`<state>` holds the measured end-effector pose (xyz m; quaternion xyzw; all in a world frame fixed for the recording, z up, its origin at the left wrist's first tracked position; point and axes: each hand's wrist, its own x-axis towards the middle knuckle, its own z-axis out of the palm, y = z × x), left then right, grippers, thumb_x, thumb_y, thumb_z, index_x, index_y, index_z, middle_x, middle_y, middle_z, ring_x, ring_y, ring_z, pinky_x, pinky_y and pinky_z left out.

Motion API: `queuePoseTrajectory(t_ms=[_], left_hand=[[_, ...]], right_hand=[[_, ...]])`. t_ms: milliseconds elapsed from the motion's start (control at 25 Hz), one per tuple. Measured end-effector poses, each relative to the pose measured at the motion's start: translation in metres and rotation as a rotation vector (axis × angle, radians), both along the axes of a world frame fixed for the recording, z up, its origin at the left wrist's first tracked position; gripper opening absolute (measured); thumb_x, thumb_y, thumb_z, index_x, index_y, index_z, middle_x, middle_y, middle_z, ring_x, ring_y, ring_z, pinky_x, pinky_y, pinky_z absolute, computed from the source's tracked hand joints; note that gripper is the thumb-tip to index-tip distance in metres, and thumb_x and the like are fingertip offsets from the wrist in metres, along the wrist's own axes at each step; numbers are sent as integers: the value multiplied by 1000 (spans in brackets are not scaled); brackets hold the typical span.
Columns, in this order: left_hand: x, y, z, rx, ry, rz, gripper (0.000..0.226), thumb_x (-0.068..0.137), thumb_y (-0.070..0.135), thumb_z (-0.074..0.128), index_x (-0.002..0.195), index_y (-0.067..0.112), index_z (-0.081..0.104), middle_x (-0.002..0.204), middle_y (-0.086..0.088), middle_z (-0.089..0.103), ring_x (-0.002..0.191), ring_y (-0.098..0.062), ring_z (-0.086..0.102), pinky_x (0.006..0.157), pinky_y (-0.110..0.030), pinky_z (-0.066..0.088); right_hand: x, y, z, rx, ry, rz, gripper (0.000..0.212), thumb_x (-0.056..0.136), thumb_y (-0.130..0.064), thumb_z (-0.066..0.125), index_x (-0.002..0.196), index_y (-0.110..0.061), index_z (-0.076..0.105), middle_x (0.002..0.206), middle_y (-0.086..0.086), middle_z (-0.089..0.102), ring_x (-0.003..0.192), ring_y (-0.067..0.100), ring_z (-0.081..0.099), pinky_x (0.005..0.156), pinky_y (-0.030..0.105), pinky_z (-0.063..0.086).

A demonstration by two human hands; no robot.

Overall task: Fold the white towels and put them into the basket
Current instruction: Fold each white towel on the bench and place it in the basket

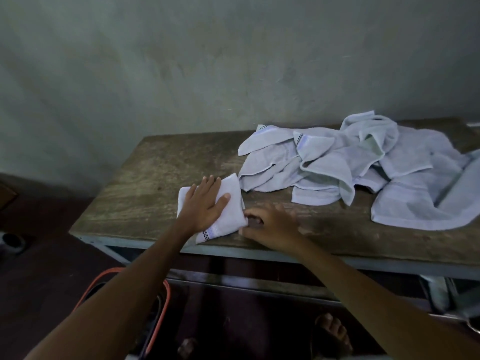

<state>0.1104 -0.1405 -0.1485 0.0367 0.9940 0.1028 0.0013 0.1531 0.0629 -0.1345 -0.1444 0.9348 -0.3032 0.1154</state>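
A grey wall [207,61] rises behind a worn wooden table [145,178] on a metal frame. A loose pile of white towels [337,165] sprawls over the table's right half, unfolded and overlapping. Down on the floor, under the left forearm, part of an orange-rimmed basket [104,274] shows. Near the front edge of the table, just left of the pile, lies a folded towel [231,211] with a checkered trim at its near end. The left hand [205,203] presses flat on it, fingers straight. The right hand [270,227] sits at its right edge, fingers curled and blurred; whether it pinches the cloth cannot be told
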Motion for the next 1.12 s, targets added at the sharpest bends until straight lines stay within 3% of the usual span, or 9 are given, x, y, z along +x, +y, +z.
queuePoseTrajectory(t_ms=[120,280,440,520,600,720,800,920,1120], left_hand=[[-1,1,-2,1,27,8,71,91,59,26,148,18,18,158,-1,14,146,-18,7,117,-39,7],[-4,3,0,-61,13,21,66,96,52,30,149,15,15,158,-4,13,146,-20,7,117,-42,9],[-9,11,4,-147,6,30,64,97,50,26,146,9,21,155,-10,17,146,-25,6,116,-51,5],[-9,24,9,-88,69,20,59,98,44,26,145,9,23,156,-11,18,146,-25,6,116,-50,1],[-8,37,9,9,54,4,61,99,46,23,148,10,16,158,-8,12,146,-21,4,117,-47,0],[-8,37,-4,-25,-19,52,72,95,56,20,150,11,5,159,-4,6,146,-18,-1,118,-44,1],[-9,36,-7,-27,-8,71,73,94,57,21,150,12,8,159,-3,8,146,-18,1,118,-44,2],[-8,36,-7,-33,47,65,70,95,56,21,149,13,12,158,-2,13,146,-19,4,118,-45,5],[-10,35,-8,-31,59,86,70,95,57,23,148,12,16,157,-3,16,146,-20,7,118,-47,6]], right_hand=[[2,-5,0,68,-25,1,49,79,-59,56,126,-48,49,139,4,39,132,29,24,103,45,18],[6,-6,-1,39,-3,-22,38,78,-55,59,112,-40,59,126,2,43,124,28,28,94,42,20],[2,-9,0,-15,-55,-76,32,80,-56,56,101,-34,65,123,-1,45,125,25,27,97,43,18],[1,-10,0,-60,-80,-104,32,81,-59,54,94,-33,67,121,-2,46,125,24,27,98,43,16],[2,-9,1,-75,-100,-93,34,81,-58,56,88,-28,68,114,-3,46,124,24,28,96,42,16],[2,-9,6,-130,-153,-90,33,78,-53,62,83,-21,71,105,-4,42,121,25,27,93,40,16],[2,-6,8,-172,-189,-102,27,79,-47,63,92,-25,72,111,-1,42,124,26,24,95,40,15],[3,-6,9,-64,-168,-16,27,80,-49,57,103,-38,67,131,2,39,130,30,20,99,44,14],[10,-2,6,15,-138,16,25,79,-52,57,88,-30,63,123,5,42,126,31,23,91,43,18]])
